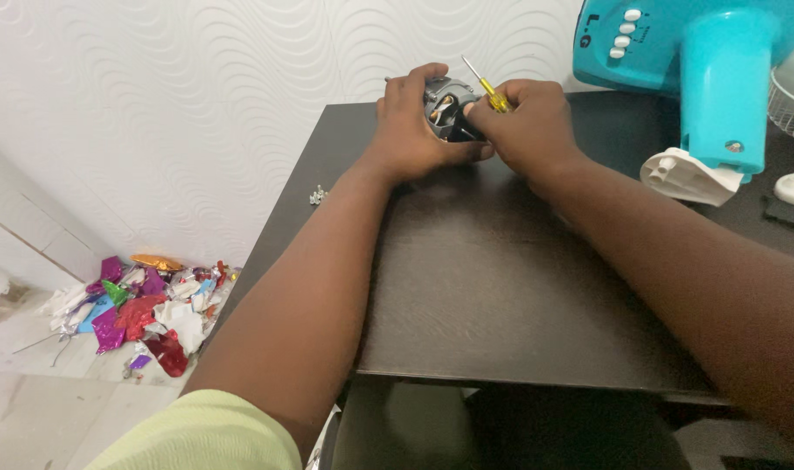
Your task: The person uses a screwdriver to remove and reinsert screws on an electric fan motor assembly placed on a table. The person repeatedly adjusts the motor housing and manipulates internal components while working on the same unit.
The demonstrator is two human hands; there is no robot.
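A small grey metal motor [447,108] sits at the far edge of the dark table [501,287], close to the white patterned wall. The left hand [412,124] wraps around it and grips it. The right hand [527,122] pinches a yellow-handled screwdriver [486,87], whose tip seems to meet the motor, though fingers hide the contact. A few small screws [318,195] lie near the table's left edge. A turquoise fan body [701,61] stands to the right, above a white plastic part [688,177]. Crumpled foil wrappers [144,305] litter the floor.
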